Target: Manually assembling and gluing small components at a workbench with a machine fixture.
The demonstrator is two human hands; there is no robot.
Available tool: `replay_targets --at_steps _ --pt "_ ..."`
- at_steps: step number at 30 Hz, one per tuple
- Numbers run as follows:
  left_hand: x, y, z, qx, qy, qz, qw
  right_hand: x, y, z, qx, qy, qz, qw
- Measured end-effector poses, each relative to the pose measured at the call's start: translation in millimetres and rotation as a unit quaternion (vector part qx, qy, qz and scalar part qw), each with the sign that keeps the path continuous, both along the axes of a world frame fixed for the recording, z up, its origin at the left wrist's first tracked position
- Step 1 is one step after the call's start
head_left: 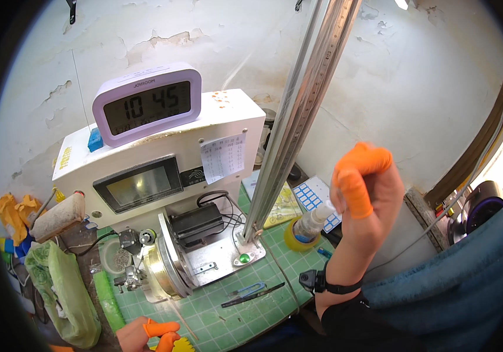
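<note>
My right hand (361, 186), with orange finger cots on thumb and fingers, is raised at the right and grips a small clear plastic bottle (313, 222) by its top. The bottle hangs just above a roll of yellow tape (296, 239). My left hand (146, 334) shows at the bottom edge, orange-tipped fingers pinched together next to a yellow frilled object (183, 345). It lies just below the winding machine's wheel (166, 267), and a thin wire (182, 320) runs from the wheel toward it. What the fingers hold is not clear.
A white winding machine (163, 152) with a screen carries a lilac digital clock (146, 102) on top. A metal rail (301, 111) rises diagonally from its base. Snips (254, 293) lie on the green cutting mat (228, 311). Green bags (66, 287) and clutter fill the left.
</note>
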State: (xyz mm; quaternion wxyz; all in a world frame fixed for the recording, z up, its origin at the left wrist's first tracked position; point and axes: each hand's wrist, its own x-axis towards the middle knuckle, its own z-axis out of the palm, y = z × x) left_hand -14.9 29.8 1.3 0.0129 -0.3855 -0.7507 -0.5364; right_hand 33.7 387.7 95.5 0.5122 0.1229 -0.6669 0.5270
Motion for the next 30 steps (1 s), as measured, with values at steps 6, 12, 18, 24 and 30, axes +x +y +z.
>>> replay_targets --at_steps 6,12,18,24,30 --pt "1 1 1 0.017 0.001 -0.009 1.000 19 -18 -13 -0.078 -0.010 0.033 0.996" --pt "7 -9 6 0.036 -0.001 0.028 0.999 11 -68 -38 0.004 -0.134 0.145 0.980" --pt "2 18 31 0.105 -0.124 -0.116 0.980 13 -144 -105 0.077 -0.291 0.284 0.910" --pt "-6 -9 -4 0.156 -0.076 -0.079 0.982 15 -144 -119 0.071 -0.359 0.305 0.879" --pt "-10 -12 -21 -0.081 0.117 0.013 0.990 -7 -186 -81 0.312 -0.156 0.285 0.893"
